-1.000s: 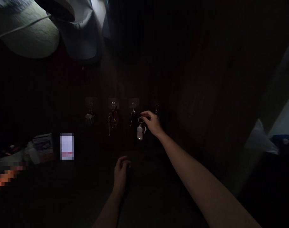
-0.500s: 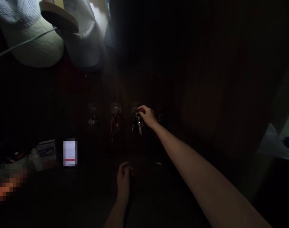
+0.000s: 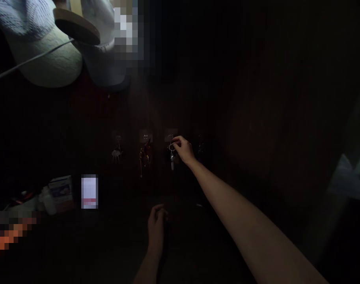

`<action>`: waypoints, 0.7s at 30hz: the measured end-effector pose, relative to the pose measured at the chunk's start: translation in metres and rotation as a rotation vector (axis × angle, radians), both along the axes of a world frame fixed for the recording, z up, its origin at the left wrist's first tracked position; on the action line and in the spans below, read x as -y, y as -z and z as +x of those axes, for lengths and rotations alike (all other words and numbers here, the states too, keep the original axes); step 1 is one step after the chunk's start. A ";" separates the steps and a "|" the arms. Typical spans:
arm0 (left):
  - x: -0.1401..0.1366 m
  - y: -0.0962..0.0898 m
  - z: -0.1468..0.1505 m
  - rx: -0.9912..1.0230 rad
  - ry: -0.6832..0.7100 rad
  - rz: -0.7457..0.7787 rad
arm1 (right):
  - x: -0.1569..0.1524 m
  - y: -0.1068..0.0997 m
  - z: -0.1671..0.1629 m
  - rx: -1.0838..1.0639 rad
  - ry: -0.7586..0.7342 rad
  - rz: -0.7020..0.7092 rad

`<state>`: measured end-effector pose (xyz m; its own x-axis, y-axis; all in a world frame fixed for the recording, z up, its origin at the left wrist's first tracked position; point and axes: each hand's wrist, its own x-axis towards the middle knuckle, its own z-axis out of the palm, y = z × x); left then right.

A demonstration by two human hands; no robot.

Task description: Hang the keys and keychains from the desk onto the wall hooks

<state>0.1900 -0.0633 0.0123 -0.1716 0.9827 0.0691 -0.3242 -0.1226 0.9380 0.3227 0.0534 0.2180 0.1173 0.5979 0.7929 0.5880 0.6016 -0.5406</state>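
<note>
In the dim head view, my right hand [image 3: 184,150] pinches the ring of a bunch of keys [image 3: 172,161] between thumb and fingers. The bunch hangs just below a small hook on a clear plate [image 3: 171,135]; whether the ring still rests on the hook I cannot tell. Lower down, my left hand [image 3: 156,221] hovers over the dark surface with loosely bent fingers apart and nothing visible in them. To the left hang keys with a reddish-gold strap [image 3: 144,154] and another bunch with pale keys [image 3: 116,154]. A further dark bunch [image 3: 200,148] hangs right of my right hand.
Pale caps [image 3: 49,67] and a round wooden piece [image 3: 76,27] with a white cable [image 3: 32,59] hang at upper left. A box [image 3: 61,192], a white bottle [image 3: 49,202] and a blurred bright screen-like rectangle [image 3: 89,191] stand at lower left. Much is dark.
My right hand has shifted slightly down at the key ring, and the keys hang straighter and closer together. My left hand keeps about the same pose. The whole view has moved a little.
</note>
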 end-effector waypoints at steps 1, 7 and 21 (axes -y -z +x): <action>0.000 0.000 0.000 0.002 0.001 -0.006 | 0.001 0.001 0.000 -0.007 -0.001 0.000; -0.002 0.004 -0.001 0.004 0.003 -0.007 | 0.006 0.011 0.004 -0.054 -0.028 -0.026; -0.006 0.009 -0.001 -0.033 -0.019 0.000 | 0.029 0.048 0.023 -0.077 -0.077 -0.070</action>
